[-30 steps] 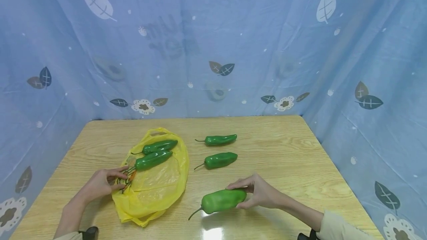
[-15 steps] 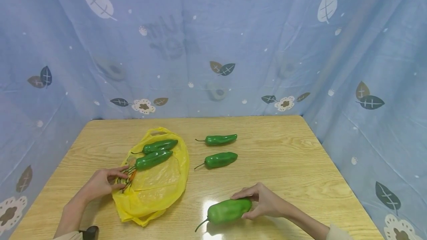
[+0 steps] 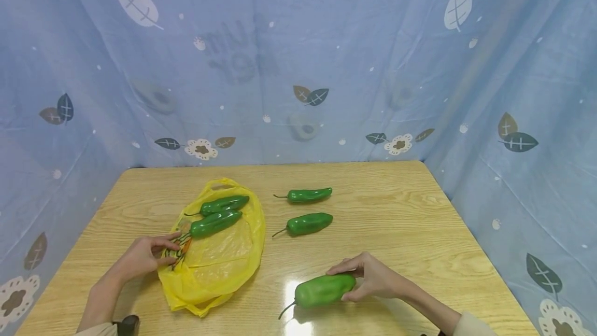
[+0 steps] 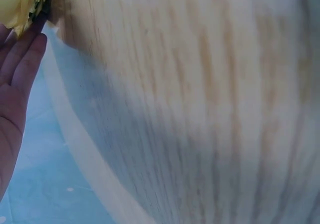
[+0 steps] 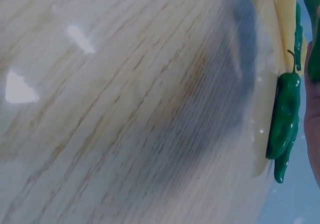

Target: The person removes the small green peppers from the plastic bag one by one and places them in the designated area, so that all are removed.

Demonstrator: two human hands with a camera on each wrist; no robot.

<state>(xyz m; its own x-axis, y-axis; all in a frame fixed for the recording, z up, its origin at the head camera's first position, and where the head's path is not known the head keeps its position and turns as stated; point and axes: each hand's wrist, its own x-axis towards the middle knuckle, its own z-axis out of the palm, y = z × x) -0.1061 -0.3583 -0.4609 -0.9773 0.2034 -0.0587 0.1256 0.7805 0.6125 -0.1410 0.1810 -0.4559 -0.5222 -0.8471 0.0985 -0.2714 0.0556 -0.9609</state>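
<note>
My right hand (image 3: 373,280) grips the blunt end of a large green pepper (image 3: 324,290), thumb on the near side and fingers on the far side. Its stem points left, toward the near edge of the table. In the right wrist view the pepper (image 5: 314,29) shows only partly at the edge. My left hand (image 3: 144,258) holds the left edge of a yellow plastic bag (image 3: 224,261), fingers and thumb around a cluster of thin dark stems and a bit of orange. Two green peppers (image 3: 215,224) lie on the bag, stems toward that hand.
Two more green peppers, a farther one (image 3: 309,196) and a nearer one (image 3: 309,224), lie apart on the wooden table (image 3: 396,211), right of the bag. A blue patterned curtain (image 3: 298,66) surrounds the table's back and sides.
My right hand has moved right and toward me with the large pepper, then slightly farther right. My left hand and the bag have stayed in place.
</note>
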